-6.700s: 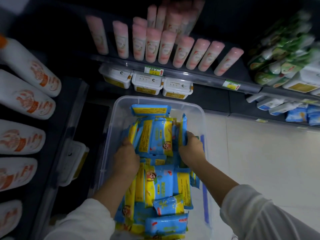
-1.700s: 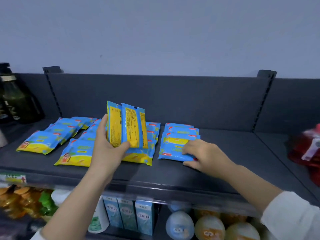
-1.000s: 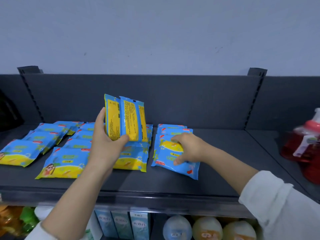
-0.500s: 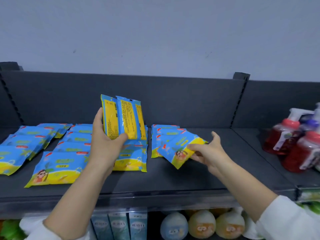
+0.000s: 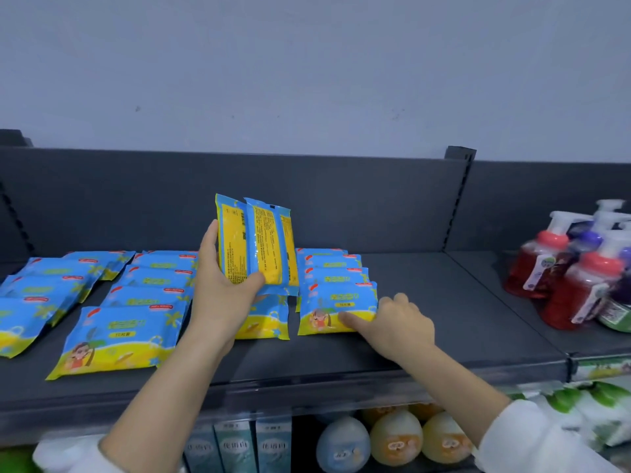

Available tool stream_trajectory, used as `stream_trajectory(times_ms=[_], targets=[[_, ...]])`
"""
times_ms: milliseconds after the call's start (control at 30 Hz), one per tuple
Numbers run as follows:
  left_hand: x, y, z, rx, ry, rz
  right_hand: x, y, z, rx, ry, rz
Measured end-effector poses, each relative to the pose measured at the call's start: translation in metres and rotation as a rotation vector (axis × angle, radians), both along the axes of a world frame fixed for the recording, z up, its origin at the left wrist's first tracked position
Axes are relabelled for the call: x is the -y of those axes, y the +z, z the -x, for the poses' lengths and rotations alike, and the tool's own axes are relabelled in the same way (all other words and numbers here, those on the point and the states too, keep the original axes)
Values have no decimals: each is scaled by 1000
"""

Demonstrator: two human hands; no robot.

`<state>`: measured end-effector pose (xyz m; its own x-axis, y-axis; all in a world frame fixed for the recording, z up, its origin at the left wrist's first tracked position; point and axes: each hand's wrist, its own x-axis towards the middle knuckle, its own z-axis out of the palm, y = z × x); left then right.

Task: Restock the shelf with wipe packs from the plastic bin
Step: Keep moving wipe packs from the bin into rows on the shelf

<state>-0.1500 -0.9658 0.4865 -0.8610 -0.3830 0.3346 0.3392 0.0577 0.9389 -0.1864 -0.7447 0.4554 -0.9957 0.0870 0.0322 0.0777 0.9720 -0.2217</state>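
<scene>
Blue and yellow wipe packs lie in rows on the dark grey shelf. My left hand grips a small upright bunch of wipe packs above the middle row, their yellow backs facing me. My right hand rests on the shelf with its fingers touching the front right corner of the front wipe pack of the right-hand row. That pack lies flat, overlapping the ones behind it. The plastic bin is out of view.
Red and purple pump bottles stand at the right end of the shelf. A bare stretch of shelf lies between them and the packs. Below the shelf lip are round yellow and blue bottles and teal cartons. The shelf's back panel rises behind.
My right hand has laid the pack it held tilted onto the front of the right-hand row and now touches its corner. My left hand still holds its bunch upright.
</scene>
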Motion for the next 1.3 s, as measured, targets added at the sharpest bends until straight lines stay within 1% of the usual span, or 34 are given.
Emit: stream_trajectory(times_ms=[100,167,200,233,333,367,400,467,500,567,633,667,833,900,967,1000,1067,1100,1133,1167,1200,1300], targets=[[-6,1,-4,15,-23,-1,-2,4,-4,24,20,7],[-10,3,-7,22,-38,-6,-5,11,-5,-12,58,44],[-12,3,-8,26,-48,-12,-7,14,-5,-60,96,112],[-14,4,-8,30,-60,-20,-7,19,-4,-108,147,227],[-22,7,-9,45,-93,-36,2,33,-6,-161,319,667],[-25,8,-10,47,-113,-43,5,36,-9,-155,383,761],[-30,9,-10,46,-139,-53,9,38,-12,-160,465,779],[-39,10,-10,46,-195,-98,14,36,-17,-181,639,618],[-44,12,-10,52,-223,-132,15,33,-18,-206,678,513],[-53,14,-10,60,-285,-194,11,29,-17,-302,647,368],[-60,17,-8,73,-330,-227,4,25,-12,-430,625,291],[-62,18,-7,82,-343,-238,0,24,-8,-452,632,285],[-70,17,8,142,-357,-275,-21,21,13,-391,643,389],[-72,14,15,162,-357,-280,-32,22,22,-437,645,437],[-74,12,21,173,-346,-276,-42,24,29,-501,556,552],[-75,13,24,174,-331,-265,-49,25,34,-502,463,674],[-74,14,30,162,-287,-236,-61,32,50,-432,231,1015],[-73,14,34,152,-262,-220,-69,34,60,-368,115,1156],[-71,14,37,143,-240,-202,-77,35,72,-301,20,1251],[-70,14,41,136,-220,-182,-85,34,83,-237,-52,1301],[-68,15,44,135,-199,-160,-92,33,95,-181,-105,1306],[-67,15,55,166,-145,-78,-107,25,129,-88,-172,1225]])
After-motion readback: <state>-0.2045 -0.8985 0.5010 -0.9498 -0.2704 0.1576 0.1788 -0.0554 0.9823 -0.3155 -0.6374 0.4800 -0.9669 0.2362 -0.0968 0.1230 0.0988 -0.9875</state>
